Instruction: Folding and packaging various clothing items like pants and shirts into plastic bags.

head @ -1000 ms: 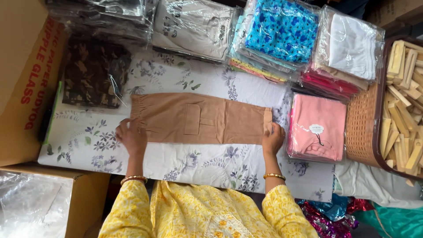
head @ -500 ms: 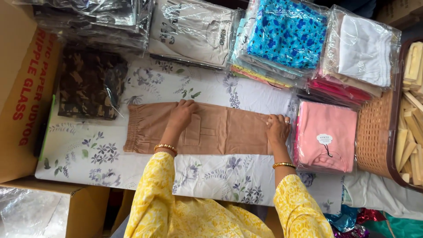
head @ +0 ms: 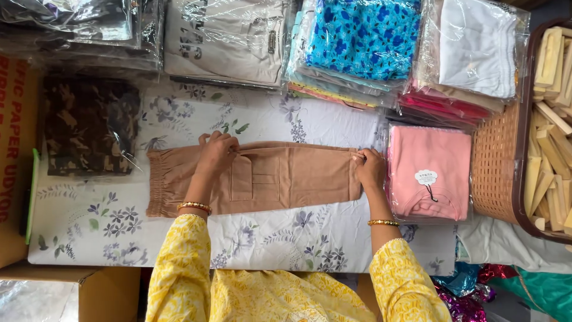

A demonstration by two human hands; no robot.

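Note:
A pair of tan-brown trousers (head: 298,176) lies folded lengthwise on a white cloth with a floral print (head: 179,238). Its elastic waistband is at the left and its leg ends at the right. My left hand (head: 217,152) rests palm down on the upper edge of the trousers, near the stitched pocket. My right hand (head: 369,169) pinches the leg ends at the right. Both arms wear yellow sleeves and gold bangles.
Plastic-wrapped garments ring the cloth: a dark patterned pack (head: 89,125) at the left, a beige pack (head: 226,39), a blue floral stack (head: 363,39), a white pack (head: 476,48), a pink pack (head: 430,170). A woven basket (head: 497,161) with wooden pieces is at the right. Cardboard boxes (head: 12,149) stand left.
My left hand has moved from the waistband end rightward onto the trousers' middle near the pocket. My right hand stays at the leg ends. The camera view has shifted closer.

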